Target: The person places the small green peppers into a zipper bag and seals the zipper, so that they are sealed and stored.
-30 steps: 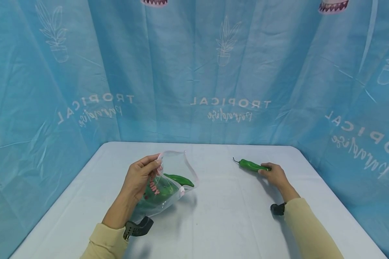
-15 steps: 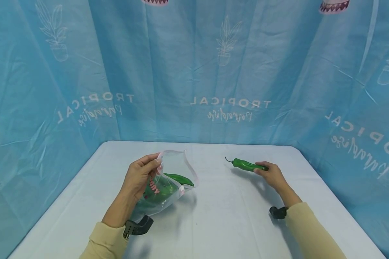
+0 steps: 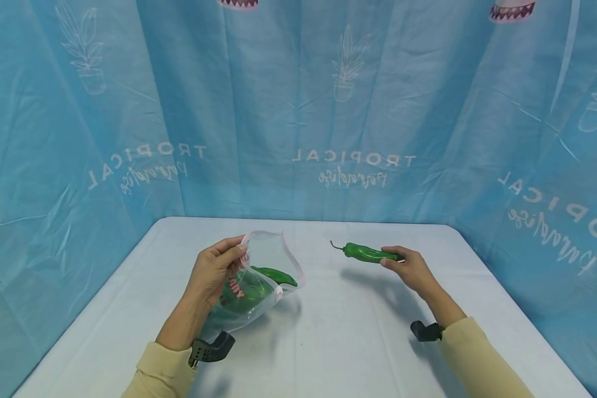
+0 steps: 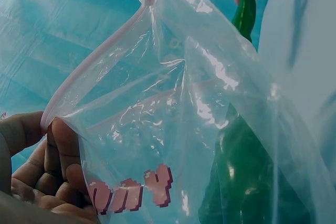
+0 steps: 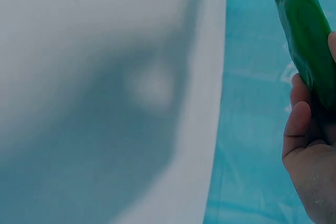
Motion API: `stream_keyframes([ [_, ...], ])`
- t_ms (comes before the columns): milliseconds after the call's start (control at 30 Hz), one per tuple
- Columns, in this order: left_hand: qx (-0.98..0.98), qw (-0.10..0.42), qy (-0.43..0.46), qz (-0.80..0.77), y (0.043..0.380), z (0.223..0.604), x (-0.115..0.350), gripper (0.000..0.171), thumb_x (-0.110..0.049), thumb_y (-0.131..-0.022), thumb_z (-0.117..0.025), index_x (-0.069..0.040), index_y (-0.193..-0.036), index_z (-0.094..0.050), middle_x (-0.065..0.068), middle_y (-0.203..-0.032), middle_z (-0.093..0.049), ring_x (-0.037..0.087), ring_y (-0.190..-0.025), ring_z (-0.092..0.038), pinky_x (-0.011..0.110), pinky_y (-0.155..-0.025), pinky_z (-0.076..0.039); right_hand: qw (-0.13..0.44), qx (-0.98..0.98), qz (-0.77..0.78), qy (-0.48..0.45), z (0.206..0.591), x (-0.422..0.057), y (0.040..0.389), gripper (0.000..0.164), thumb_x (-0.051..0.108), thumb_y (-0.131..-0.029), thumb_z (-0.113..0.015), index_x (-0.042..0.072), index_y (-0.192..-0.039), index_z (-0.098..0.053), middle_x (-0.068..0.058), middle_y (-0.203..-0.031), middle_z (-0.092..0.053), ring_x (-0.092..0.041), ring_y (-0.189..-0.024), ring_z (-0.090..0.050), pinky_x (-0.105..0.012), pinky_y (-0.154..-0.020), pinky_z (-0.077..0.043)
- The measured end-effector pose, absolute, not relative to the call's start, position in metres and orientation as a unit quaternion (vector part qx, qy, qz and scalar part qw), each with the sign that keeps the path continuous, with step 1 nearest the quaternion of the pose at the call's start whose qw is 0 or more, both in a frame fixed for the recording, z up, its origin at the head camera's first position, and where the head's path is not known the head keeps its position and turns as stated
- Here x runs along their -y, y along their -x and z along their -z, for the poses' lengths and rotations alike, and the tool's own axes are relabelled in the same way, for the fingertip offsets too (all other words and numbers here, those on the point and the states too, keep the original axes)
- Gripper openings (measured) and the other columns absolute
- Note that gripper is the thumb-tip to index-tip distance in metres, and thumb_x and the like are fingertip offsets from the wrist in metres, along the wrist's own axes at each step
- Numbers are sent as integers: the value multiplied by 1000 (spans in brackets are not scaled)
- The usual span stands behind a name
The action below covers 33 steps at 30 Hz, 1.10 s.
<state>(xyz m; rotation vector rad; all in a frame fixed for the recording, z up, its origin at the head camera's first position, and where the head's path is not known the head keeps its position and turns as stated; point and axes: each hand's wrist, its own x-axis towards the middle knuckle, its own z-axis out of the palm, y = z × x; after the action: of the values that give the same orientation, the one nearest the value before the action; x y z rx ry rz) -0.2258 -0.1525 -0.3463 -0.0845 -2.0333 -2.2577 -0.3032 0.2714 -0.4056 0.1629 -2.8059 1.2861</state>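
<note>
My left hand (image 3: pixel 213 273) pinches the rim of a clear zip bag (image 3: pixel 266 246) between thumb and fingers; the bag's mouth gapes toward the right. Inside the bag lie green peppers (image 4: pixel 244 166), one (image 3: pixel 277 276) near the opening, and pink print shows on the plastic. How many peppers are inside is hard to tell. Over the right side of the table, my right hand (image 3: pixel 412 271) holds another long green pepper (image 3: pixel 365 253) by its tip, with the curved stem pointing left. This pepper (image 5: pixel 304 30) is raised off the table, its shadow falling below.
A white table (image 3: pixel 328 342) spreads beneath both hands. Blue printed curtains (image 3: pixel 298 110) hang behind it and along both sides. A black camera strap sits on each wrist, the left one (image 3: pixel 213 348) close to the bag's lower end.
My right hand has carried the pepper leftward and lifted it, and its shadow has separated from it. The left hand and the bag have stayed put.
</note>
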Motion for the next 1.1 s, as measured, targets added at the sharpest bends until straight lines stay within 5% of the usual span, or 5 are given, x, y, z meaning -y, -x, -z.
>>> stream_keyframes([
  [1100,665,56,33,744,224,342,153,36,-19,-91,-63,0,-120,-59,-10,-74,-63,6,-64,-50,19,-57,-42,45,857,-467,-212,362,-209,260,43,30,-86,-68,11,-124,-61,-10,-110,-62,-22,-86,-53,-25,-68,-49],
])
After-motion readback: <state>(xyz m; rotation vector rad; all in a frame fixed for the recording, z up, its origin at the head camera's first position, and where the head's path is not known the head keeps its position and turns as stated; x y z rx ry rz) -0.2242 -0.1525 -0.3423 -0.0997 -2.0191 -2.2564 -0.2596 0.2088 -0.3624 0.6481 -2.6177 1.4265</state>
